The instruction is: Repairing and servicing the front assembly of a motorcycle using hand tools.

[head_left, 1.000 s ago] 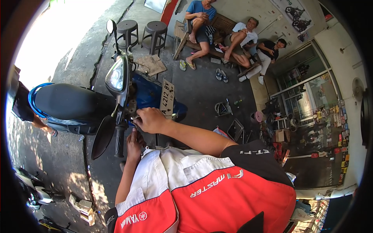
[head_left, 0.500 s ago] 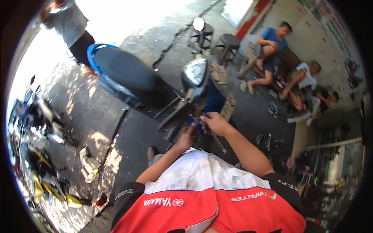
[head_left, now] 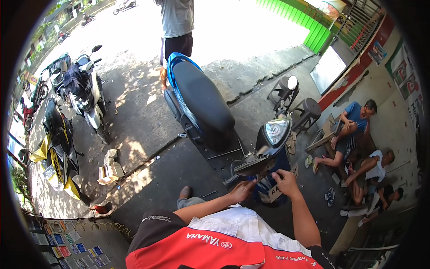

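A blue scooter with a long black seat (head_left: 204, 96) stands before me, its handlebar turned so the headlight (head_left: 277, 131) faces up. Just beneath a dark, flat piece (head_left: 255, 166) on its handlebar, my two hands come close together. My left hand (head_left: 242, 191) is closed, its fingertips at a small metallic part that blurs into the handlebar. To the right, thumb and fingers of my right hand (head_left: 285, 181) are pinched together above the licence plate (head_left: 273, 193). What either hand grips is too small to make out.
A thin bent rod (head_left: 209, 193) lies on the ground near my shoe (head_left: 186, 192). Parked motorcycles (head_left: 92, 94) and a torn cardboard box (head_left: 110, 167) are at left. Dark stools (head_left: 308, 112) and seated people (head_left: 354, 130) are at right; another person (head_left: 177, 27) stands beyond the seat.
My view has swung, so the scooter and the seated people sit differently in it. The long metal tool seen in my right hand earlier no longer shows clearly. My hands are slightly farther apart.
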Motion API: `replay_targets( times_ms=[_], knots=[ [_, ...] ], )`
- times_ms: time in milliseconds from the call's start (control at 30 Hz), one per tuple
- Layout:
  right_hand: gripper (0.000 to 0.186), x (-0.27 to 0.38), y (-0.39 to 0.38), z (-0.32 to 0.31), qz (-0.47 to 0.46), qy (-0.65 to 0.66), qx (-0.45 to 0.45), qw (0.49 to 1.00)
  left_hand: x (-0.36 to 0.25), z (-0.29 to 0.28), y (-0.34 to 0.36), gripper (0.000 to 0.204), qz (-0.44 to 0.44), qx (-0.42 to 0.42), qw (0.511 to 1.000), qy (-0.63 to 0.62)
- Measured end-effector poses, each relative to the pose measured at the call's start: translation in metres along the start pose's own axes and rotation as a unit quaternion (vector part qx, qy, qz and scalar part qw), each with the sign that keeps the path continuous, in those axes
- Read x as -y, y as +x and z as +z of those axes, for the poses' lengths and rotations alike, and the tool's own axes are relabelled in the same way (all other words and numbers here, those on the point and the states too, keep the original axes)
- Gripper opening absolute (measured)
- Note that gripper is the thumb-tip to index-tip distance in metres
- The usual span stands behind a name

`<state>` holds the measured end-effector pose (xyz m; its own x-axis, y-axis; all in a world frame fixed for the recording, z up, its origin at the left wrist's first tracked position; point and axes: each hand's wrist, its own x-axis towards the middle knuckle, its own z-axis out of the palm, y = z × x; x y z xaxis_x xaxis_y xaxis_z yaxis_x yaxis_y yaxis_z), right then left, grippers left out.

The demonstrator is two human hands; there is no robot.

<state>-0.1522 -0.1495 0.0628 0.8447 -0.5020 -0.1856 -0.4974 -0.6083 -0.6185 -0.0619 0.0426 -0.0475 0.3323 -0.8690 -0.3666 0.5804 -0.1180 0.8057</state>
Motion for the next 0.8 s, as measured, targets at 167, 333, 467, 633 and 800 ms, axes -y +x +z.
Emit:
replay_targets(
  times_ms=[167, 333, 467, 633, 800],
  knots=[
    [0.029, 0.004, -0.002, 0.021, 0.189, 0.323, 0.131, 0.918, 0.003, -0.002, 0.006, 0.048, -0.058, 0.010, 0.998, -0.031],
    [0.029, 0.005, 0.000, 0.027, 0.280, 0.436, 0.158, 0.840, 0.017, -0.012, 0.014, 0.054, 0.034, -0.014, 0.995, 0.089],
    [0.029, -0.002, 0.013, 0.018, -0.092, -0.070, 0.047, 0.992, 0.024, -0.018, 0.020, 0.052, -0.029, 0.003, 0.999, 0.040],
    [0.028, -0.015, 0.015, 0.017, -0.379, -0.212, -0.084, 0.897, 0.020, -0.012, 0.019, 0.052, 0.002, 0.050, 0.998, -0.023],
    [0.029, -0.008, 0.003, 0.031, 0.225, 0.334, 0.139, 0.905, 0.005, -0.008, 0.009, 0.058, 0.035, -0.008, 0.998, 0.059]
  ],
)
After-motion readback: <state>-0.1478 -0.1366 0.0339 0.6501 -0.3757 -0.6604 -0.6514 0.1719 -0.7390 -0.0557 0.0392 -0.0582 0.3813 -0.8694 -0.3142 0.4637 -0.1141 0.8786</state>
